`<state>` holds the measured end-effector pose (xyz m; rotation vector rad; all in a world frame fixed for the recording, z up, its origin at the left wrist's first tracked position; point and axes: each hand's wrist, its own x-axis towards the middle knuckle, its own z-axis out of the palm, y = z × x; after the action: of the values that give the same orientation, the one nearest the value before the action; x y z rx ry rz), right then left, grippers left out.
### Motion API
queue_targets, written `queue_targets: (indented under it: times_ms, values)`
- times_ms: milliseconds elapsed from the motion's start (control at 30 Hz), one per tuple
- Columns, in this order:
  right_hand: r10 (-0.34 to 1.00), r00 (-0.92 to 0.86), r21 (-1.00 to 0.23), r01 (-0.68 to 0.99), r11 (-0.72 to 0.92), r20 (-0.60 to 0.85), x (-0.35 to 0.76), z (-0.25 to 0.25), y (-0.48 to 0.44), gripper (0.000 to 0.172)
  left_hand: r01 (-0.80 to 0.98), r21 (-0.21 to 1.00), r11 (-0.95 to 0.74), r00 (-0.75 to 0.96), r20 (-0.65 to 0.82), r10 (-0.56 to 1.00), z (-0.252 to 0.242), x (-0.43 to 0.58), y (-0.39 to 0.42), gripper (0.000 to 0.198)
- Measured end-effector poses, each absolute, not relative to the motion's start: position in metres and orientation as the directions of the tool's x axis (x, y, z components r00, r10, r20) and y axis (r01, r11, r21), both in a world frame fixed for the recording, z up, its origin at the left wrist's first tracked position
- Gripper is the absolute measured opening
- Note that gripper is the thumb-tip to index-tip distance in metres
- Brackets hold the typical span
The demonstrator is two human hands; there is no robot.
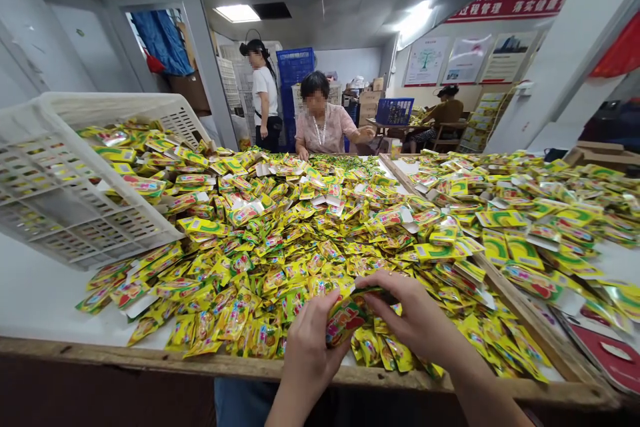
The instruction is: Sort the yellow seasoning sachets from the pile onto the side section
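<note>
A small yellow, green and red printed carton (345, 321) is in my left hand (313, 337), fingers and thumb closed around its sides, just above the table's front edge. My right hand (407, 313) comes in from the right and its fingers are pinched together at the carton's upper end. Between those fingers a greenish edge shows; whether it is a packet or the carton's flap is hidden. Small yellow packets (265, 339) lie loose under and around both hands. Farther back are heaped flat yellow cartons (245, 213), several with white end flaps standing out.
A white plastic crate (115, 230) lies tipped at the left, cartons spilling out. A wooden strip (520, 320) divides the table, with more cartons on its right. At the right corner lies a red flat object (605, 353). Across the table sits a person (323, 123); two others are behind.
</note>
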<state>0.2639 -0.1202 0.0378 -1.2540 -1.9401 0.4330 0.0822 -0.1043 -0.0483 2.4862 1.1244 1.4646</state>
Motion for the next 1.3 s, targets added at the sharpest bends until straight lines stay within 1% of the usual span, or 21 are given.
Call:
queue_targets:
  times_ms: [67,167,267,333,400,467,533,567,633,700,767,833,900,967,1000,1067,1100,1167,1233,1267,1300]
  values:
    - [0.891,-0.247,-0.666,0.595,0.450,0.381,0.265,0.041,-0.117,0.018,0.561,0.355,-0.748,0.297,0.757,0.582,-0.045,0.080,-0.103,0.041]
    - [0.918,-0.260,-0.781,0.486,0.393,0.300,0.264,0.041,-0.109,0.018,0.574,0.325,-0.752,0.311,0.763,0.567,-0.044,0.077,-0.103,0.040]
    - [0.941,-0.228,-0.848,0.417,0.326,0.250,0.258,0.035,-0.102,0.030,0.594,0.281,-0.754,0.319,0.778,0.541,-0.046,0.077,-0.103,0.038]
    - [0.944,-0.153,-0.863,0.382,0.330,0.292,0.251,0.030,-0.100,0.035,0.596,0.311,-0.741,0.287,0.779,0.557,-0.049,0.078,-0.105,0.041]
    - [0.929,-0.031,-0.873,0.331,0.357,0.368,0.244,0.023,-0.099,0.038,0.584,0.396,-0.709,0.239,0.750,0.616,-0.051,0.081,-0.108,0.048]
    - [0.893,0.082,-0.861,0.319,0.396,0.442,0.239,0.017,-0.100,0.035,0.577,0.493,-0.651,0.187,0.696,0.693,-0.053,0.084,-0.111,0.053]
    - [0.851,0.129,-0.815,0.390,0.429,0.510,0.235,0.009,-0.101,0.023,0.583,0.558,-0.591,0.134,0.652,0.747,-0.054,0.086,-0.113,0.054]
    - [0.832,0.126,-0.781,0.443,0.440,0.540,0.235,0.006,-0.102,0.017,0.590,0.573,-0.569,0.108,0.643,0.759,-0.055,0.087,-0.113,0.054]
    - [0.819,0.085,-0.718,0.539,0.441,0.567,0.234,0.000,-0.105,0.014,0.607,0.568,-0.555,0.088,0.646,0.758,-0.055,0.086,-0.112,0.053]
    - [0.850,0.023,-0.700,0.580,0.417,0.526,0.234,-0.005,-0.108,0.013,0.620,0.542,-0.568,0.102,0.661,0.743,-0.053,0.084,-0.109,0.050]
    - [0.904,-0.054,-0.731,0.569,0.376,0.423,0.234,-0.008,-0.111,0.016,0.611,0.513,-0.603,0.164,0.664,0.730,-0.050,0.081,-0.105,0.046]
    - [0.944,-0.102,-0.789,0.524,0.320,0.315,0.232,-0.009,-0.112,0.017,0.586,0.501,-0.637,0.222,0.657,0.721,-0.046,0.078,-0.102,0.041]
    - [0.972,-0.077,-0.881,0.412,0.233,0.221,0.231,-0.009,-0.111,0.021,0.556,0.551,-0.622,0.203,0.636,0.744,-0.040,0.075,-0.100,0.046]
    - [0.990,-0.012,-0.964,0.224,0.143,0.144,0.230,-0.009,-0.110,0.026,0.492,0.691,-0.530,0.104,0.557,0.824,-0.035,0.074,-0.100,0.058]
    - [0.994,0.004,-0.985,0.133,0.111,0.112,0.228,-0.010,-0.110,0.029,0.419,0.783,-0.459,0.065,0.479,0.876,-0.034,0.075,-0.101,0.062]
    - [0.997,-0.008,-0.997,0.015,0.078,0.078,0.226,-0.012,-0.110,0.032,0.208,0.937,-0.280,0.038,0.278,0.960,-0.032,0.079,-0.105,0.059]
    - [0.997,-0.025,-0.997,-0.002,0.073,0.073,0.225,-0.015,-0.112,0.032,0.106,0.974,-0.198,0.034,0.196,0.980,-0.032,0.082,-0.107,0.055]
    - [0.995,0.006,-0.995,0.012,0.103,0.103,0.224,-0.023,-0.115,0.030,-0.031,0.993,-0.110,-0.009,0.110,0.994,-0.034,0.091,-0.114,0.048]
    - [0.962,0.176,-0.977,0.056,0.204,0.211,0.225,-0.031,-0.120,0.031,-0.086,0.992,-0.095,-0.054,0.091,0.994,-0.038,0.098,-0.121,0.045]
    - [0.924,0.275,-0.964,0.073,0.256,0.266,0.227,-0.035,-0.123,0.038,-0.096,0.991,-0.095,-0.048,0.091,0.995,-0.042,0.101,-0.124,0.043]
    - [0.896,0.335,-0.956,0.076,0.282,0.291,0.230,-0.039,-0.125,0.049,-0.091,0.990,-0.103,-0.023,0.102,0.995,-0.045,0.102,-0.126,0.041]
